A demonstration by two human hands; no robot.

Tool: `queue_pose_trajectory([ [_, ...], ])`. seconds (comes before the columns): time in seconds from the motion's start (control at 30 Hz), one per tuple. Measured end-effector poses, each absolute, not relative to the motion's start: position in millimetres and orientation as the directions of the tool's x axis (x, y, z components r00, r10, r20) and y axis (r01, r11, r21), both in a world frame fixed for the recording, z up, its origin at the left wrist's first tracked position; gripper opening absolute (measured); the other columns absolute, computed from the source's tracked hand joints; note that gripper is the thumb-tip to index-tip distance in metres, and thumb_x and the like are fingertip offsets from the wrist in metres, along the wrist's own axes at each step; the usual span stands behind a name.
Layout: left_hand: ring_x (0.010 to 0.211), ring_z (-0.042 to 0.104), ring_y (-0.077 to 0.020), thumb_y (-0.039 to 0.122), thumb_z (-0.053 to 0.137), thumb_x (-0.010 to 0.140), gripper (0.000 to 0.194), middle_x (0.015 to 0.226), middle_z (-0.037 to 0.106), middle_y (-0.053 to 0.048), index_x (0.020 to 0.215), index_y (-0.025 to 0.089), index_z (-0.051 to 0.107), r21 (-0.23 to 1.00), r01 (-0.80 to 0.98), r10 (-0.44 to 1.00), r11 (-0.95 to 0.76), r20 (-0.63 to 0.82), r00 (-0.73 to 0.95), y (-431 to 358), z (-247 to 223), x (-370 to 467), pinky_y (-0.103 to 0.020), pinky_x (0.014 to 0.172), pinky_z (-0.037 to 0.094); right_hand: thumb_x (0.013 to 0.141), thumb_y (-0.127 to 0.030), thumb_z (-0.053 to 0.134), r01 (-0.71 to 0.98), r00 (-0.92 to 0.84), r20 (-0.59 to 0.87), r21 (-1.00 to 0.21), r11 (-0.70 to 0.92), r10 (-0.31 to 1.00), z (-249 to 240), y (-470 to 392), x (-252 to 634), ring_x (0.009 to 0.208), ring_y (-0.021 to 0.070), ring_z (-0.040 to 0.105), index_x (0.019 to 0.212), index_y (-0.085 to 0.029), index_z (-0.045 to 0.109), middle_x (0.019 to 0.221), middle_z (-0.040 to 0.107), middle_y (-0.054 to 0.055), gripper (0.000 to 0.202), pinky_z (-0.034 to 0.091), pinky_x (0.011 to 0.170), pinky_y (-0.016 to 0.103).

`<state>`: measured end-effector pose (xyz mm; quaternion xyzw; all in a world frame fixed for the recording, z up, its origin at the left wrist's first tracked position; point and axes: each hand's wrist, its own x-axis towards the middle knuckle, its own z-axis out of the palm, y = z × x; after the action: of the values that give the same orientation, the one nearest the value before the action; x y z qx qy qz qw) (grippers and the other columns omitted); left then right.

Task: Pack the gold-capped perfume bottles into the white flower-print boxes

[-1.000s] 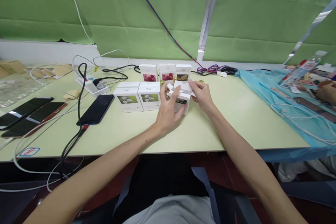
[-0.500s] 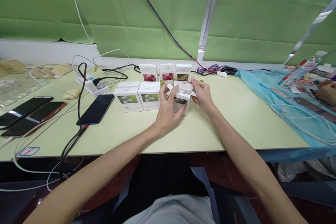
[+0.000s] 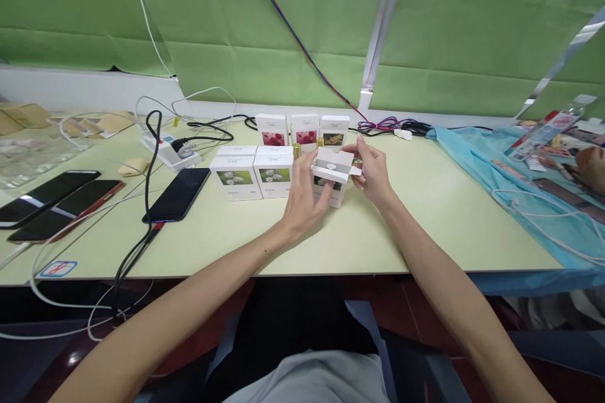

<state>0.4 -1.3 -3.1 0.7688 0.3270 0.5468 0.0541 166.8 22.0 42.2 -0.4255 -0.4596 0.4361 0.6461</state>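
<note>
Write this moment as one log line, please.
left hand: holding open white box | right hand: at box flap | behind: three upright boxes, gold caps

The held box (image 3: 332,174) looks like matt card — the gold caps (image 3: 297,150), glossy metal.

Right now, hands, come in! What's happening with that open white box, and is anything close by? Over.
Left hand holding open white box. Right hand at its flaps. Gold caps close behind.
</note>
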Motion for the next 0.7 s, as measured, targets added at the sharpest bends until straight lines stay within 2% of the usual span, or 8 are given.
queue_pose_trajectory([
  [0.17,0.135,0.048,-0.0293,0.043,0.054,0.1,0.059,0.144,0.046,-0.016,0.15,0.028,0.026,0.436,0.429,0.557,-0.791,0.804,0.209,-1.5,-2.7,-0.1,-0.05,0.107,0.049,0.076,-0.075,0.068,-0.212,0.182,0.212,-0.945,0.249,0.96,44.1,22.1,169.3,0.033,0.0048,0.035,0.08,-0.017,0.07,0.06,0.059,-0.001,0.058,0.021,0.029,0.025],
  [0.33,0.135,0.049,-0.0284,0.045,0.053,0.1,0.06,0.145,0.045,-0.016,0.15,0.028,0.025,0.46,0.415,0.57,-0.785,0.798,0.195,-0.1,-4.9,0.0,-0.051,0.108,0.049,0.072,-0.066,0.074,-0.266,0.087,0.163,-0.947,0.181,0.983,45.5,22.8,174.3,0.038,0.0048,0.04,0.084,-0.017,0.071,0.076,0.068,0.002,0.051,0.023,0.032,0.025],
  [0.43,0.136,0.048,-0.0289,0.045,0.052,0.1,0.061,0.146,0.044,-0.017,0.151,0.026,0.023,0.472,0.413,0.579,-0.779,0.794,0.184,0.7,-6.4,-0.3,-0.051,0.11,0.048,0.071,-0.061,0.075,-0.292,0.047,0.158,-0.942,0.165,0.986,47.1,23.2,175.9,0.043,0.0054,0.043,0.083,-0.018,0.071,0.076,0.067,0.002,0.045,0.026,0.035,0.023],
  [0.57,0.137,0.047,-0.0295,0.044,0.052,0.1,0.062,0.145,0.045,-0.018,0.152,0.026,0.023,0.478,0.428,0.59,-0.767,0.788,0.177,0.2,-6.9,-0.6,-0.05,0.108,0.049,0.07,-0.046,0.074,-0.347,0.038,0.154,-0.925,0.158,0.987,48.9,23.4,177.2,0.053,0.0073,0.049,0.081,-0.019,0.072,0.077,0.067,0.002,0.029,0.032,0.04,0.019],
  [0.7,0.136,0.047,-0.0295,0.042,0.052,0.1,0.062,0.144,0.045,-0.018,0.153,0.025,0.024,0.482,0.436,0.599,-0.76,0.779,0.183,-0.5,-6.4,-0.5,-0.049,0.106,0.05,0.067,-0.027,0.069,-0.392,0.018,0.12,-0.912,0.117,0.993,48.6,24.8,179.1,0.05,0.0056,0.044,0.082,-0.019,0.073,0.072,0.062,-0.002,0.017,0.035,0.042,0.019],
])
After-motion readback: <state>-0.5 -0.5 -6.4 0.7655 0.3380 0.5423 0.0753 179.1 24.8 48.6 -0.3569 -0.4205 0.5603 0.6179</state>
